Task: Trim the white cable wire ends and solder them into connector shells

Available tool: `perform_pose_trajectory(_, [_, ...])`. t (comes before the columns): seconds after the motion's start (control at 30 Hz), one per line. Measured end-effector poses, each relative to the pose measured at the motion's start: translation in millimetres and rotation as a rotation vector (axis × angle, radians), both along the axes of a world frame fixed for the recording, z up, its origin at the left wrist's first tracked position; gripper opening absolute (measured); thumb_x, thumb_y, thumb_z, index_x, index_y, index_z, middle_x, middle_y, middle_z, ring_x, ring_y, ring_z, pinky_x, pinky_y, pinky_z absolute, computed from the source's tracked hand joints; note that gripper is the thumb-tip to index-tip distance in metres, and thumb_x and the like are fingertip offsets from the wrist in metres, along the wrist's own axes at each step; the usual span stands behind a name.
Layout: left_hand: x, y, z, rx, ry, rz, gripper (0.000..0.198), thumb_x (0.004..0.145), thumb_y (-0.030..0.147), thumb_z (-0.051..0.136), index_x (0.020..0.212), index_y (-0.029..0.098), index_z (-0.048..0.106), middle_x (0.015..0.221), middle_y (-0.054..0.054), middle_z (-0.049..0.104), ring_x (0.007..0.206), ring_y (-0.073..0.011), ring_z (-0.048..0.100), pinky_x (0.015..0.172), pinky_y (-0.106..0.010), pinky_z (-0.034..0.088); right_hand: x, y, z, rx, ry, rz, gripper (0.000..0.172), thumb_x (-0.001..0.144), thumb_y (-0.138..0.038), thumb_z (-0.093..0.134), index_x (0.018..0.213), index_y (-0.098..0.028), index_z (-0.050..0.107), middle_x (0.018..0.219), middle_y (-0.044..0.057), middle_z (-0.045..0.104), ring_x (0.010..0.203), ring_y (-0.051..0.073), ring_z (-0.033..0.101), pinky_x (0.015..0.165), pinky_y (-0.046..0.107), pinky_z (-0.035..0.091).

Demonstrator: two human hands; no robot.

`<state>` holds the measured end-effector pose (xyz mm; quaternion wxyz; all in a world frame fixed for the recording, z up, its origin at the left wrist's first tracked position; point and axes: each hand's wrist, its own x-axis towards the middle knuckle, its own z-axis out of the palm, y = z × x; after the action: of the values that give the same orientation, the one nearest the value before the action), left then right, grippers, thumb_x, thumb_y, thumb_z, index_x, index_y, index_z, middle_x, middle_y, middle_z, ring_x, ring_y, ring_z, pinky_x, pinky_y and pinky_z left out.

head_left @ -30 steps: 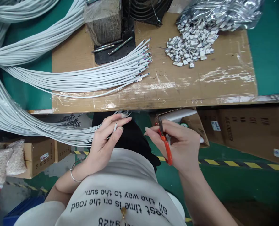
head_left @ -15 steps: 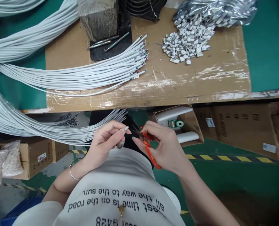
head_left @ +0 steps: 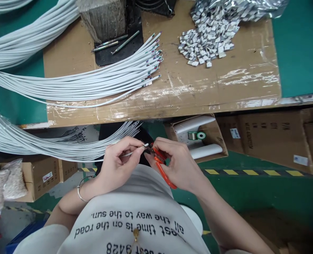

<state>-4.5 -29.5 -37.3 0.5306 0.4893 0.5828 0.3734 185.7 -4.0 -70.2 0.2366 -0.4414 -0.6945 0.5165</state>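
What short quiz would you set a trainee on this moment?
1. True or false: the right hand holds orange-handled snips.
2. What does the left hand pinch? A: a white cable. B: a roll of tape. C: a screwdriver.
3. Fill in: the pile of small metal parts lies on a sheet of ____.
Key: 1 true; 2 A; 3 cardboard.
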Motion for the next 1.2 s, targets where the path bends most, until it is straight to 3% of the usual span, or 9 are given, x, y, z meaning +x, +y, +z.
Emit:
perform_pose_trajectory(0.2, [1.3, -3.3, -3.4, 0.085, 0.107, 0.009, 0.009, 0.099, 0.020, 0.068, 0.091, 0.017, 0.072, 0.073, -0.002, 0.070, 0.057, -0.0095, 0.049, 0.049, -0.021, 0.037, -3.1, -1.9, -1.2, 0.008, -0.020, -0.029, 0.037, 0.090, -0.016, 0.061, 0.065, -0.024, 0.034, 0.063, -0.005, 0.040, 0.055, 0.010, 0.035, 0.053, 0.027, 0.026])
perform_pose_trajectory(0.4, [1.1, -6.8, -8.6, 0.124, 0.168, -0.022, 0.007, 0.102, 0.025, 0.068, 0.101, 0.019, 0.070, 0.074, 0.001, 0.066, 0.056, -0.0089, 0.045, 0.048, -0.021, 0.034, -6.2, -4.3, -2.7, 0.089, -0.043, -0.112, 0.037, 0.081, -0.013, 0.060, 0.063, -0.024, 0.029, 0.058, -0.006, 0.037, 0.052, 0.010, 0.031, 0.050, 0.027, 0.024])
perform_pose_trajectory(0.6, [-2.5, -8.6, -12.0, 0.227, 0.247, -0.072, 0.009, 0.105, 0.020, 0.064, 0.098, 0.020, 0.069, 0.074, 0.002, 0.063, 0.058, -0.0089, 0.045, 0.054, -0.023, 0.037, -6.9, -6.3, -4.1, 0.145, -0.077, -0.148, 0.036, 0.079, -0.014, 0.059, 0.063, -0.024, 0.028, 0.057, -0.006, 0.038, 0.051, 0.009, 0.032, 0.049, 0.026, 0.026])
perform_pose_trajectory(0.77, [-6.8, -3.2, -6.3, -0.081, -0.082, -0.048, 0.022, 0.105, 0.037, 0.066, 0.094, 0.018, 0.069, 0.066, 0.002, 0.059, 0.057, -0.0106, 0.048, 0.055, -0.024, 0.040, -6.3, -8.7, -4.8, 0.133, -0.047, -0.142, 0.036, 0.078, -0.013, 0.059, 0.063, -0.024, 0.028, 0.057, -0.006, 0.038, 0.051, 0.009, 0.033, 0.049, 0.026, 0.026])
perform_pose_trajectory(0.93, [-13.0, 9.1, 3.8, -0.514, -0.443, -0.025, 0.030, 0.090, 0.045, 0.082, 0.087, 0.016, 0.073, 0.066, 0.002, 0.060, 0.048, -0.0055, 0.031, 0.043, -0.021, 0.019, -7.9, -11.5, -6.4, 0.159, 0.014, -0.146, 0.037, 0.076, -0.010, 0.059, 0.065, -0.025, 0.026, 0.060, -0.006, 0.033, 0.053, 0.009, 0.029, 0.049, 0.026, 0.023])
perform_pose_trajectory(1.2, [-24.5, 11.5, -5.9, -0.786, -0.689, -0.066, 0.026, 0.082, 0.038, 0.087, 0.082, 0.014, 0.077, 0.062, 0.001, 0.056, 0.045, -0.0031, 0.022, 0.040, -0.022, 0.008, -9.9, -12.6, -6.7, 0.289, 0.032, -0.147, 0.035, 0.078, -0.009, 0.057, 0.068, -0.025, 0.027, 0.063, -0.006, 0.031, 0.054, 0.009, 0.027, 0.048, 0.026, 0.022])
